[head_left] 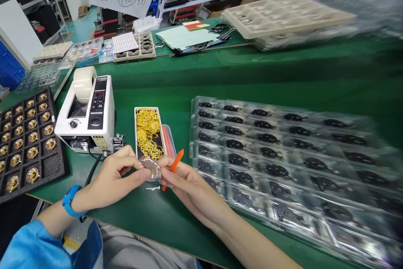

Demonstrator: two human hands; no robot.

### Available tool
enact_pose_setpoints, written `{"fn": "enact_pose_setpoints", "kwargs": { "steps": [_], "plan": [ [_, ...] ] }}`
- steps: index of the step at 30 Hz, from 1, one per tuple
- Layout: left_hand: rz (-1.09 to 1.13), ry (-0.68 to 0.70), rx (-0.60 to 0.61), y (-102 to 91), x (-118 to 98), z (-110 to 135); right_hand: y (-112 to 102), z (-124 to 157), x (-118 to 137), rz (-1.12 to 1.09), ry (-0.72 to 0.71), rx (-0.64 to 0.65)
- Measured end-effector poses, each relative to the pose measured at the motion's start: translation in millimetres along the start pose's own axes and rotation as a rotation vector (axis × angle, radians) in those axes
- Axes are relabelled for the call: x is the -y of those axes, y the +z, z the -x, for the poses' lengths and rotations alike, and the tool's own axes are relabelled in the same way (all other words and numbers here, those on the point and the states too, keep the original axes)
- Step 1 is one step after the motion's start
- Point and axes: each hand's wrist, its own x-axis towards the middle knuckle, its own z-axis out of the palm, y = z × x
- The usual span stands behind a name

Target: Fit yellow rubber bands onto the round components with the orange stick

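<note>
Orange stick (177,160) in its grasp, the right hand (184,176) pinches one edge of a shiny disc (153,168); the left hand (122,172) pinches the opposite edge, above the green worktop (141,210).

Brightly and diffusely lit, with soft shadows. Marked by glare on the clear trays (266,210), glints on the round piece (153,167). Sharp around the tape dispenser (102,105); motion-blurred toward the right edge; stretched near the borders.
</note>
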Motion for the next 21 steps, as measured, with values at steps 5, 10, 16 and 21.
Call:
{"fn": "enact_pose_setpoints", "kwargs": {
  "steps": [5,10,16,21],
  "plan": [
    [0.008,-0.041,-0.022,2.8,4.5,1.8,1.7,0.9,0.9,-0.035,0.008,-0.033],
    [0.051,-0.046,-0.033,5.9,6.9,0.5,1.5,0.6,-0.3,-0.065,0.008,-0.045],
    [0.072,-0.064,-0.026,4.4,7.3,-1.1,1.3,-1.3,-1.0,-0.066,0.018,-0.062],
    [0.128,-0.065,-0.001,3.4,5.0,-3.1,2.5,0.1,0.3,-0.035,-0.006,-0.044]
  ]
}}
